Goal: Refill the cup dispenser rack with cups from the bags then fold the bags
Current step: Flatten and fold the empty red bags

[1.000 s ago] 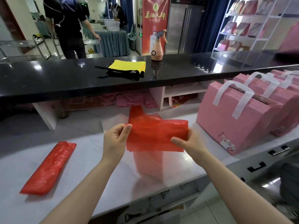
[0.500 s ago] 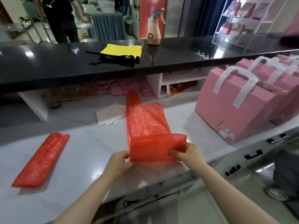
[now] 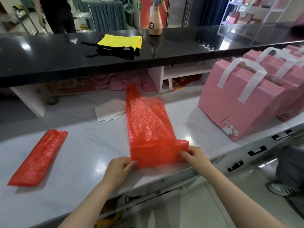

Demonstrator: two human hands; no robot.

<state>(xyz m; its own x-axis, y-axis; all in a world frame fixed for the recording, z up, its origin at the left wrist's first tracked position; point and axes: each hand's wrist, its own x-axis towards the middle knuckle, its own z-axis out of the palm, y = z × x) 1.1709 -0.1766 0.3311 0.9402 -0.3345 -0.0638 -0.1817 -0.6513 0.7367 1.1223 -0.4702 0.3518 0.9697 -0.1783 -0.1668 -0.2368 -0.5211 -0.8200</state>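
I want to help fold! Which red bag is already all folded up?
The narrow red bag lying alone on the left of the white counter. The other red bag is still spread long, gripped by both hands.

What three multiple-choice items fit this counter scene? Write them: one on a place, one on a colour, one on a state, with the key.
1. Where does the folded red bag lie?
A. On the black countertop
B. On the white counter, left of the hands
C. Inside a pink gift box

2. What colour is the cloth on the black countertop?
A. Yellow
B. Green
C. White

3. How is the near end of the red plastic bag being worked?
A. Rolled into a ball
B. Hanging off the white counter
C. Turned over in a fold, pinched by both hands

Key: 1 B, it rests flat on the white surface, apart from the hands. 2 A, a yellow cloth lies by the spray bottle. 3 C, the left hand and right hand pinch the folded band's ends.
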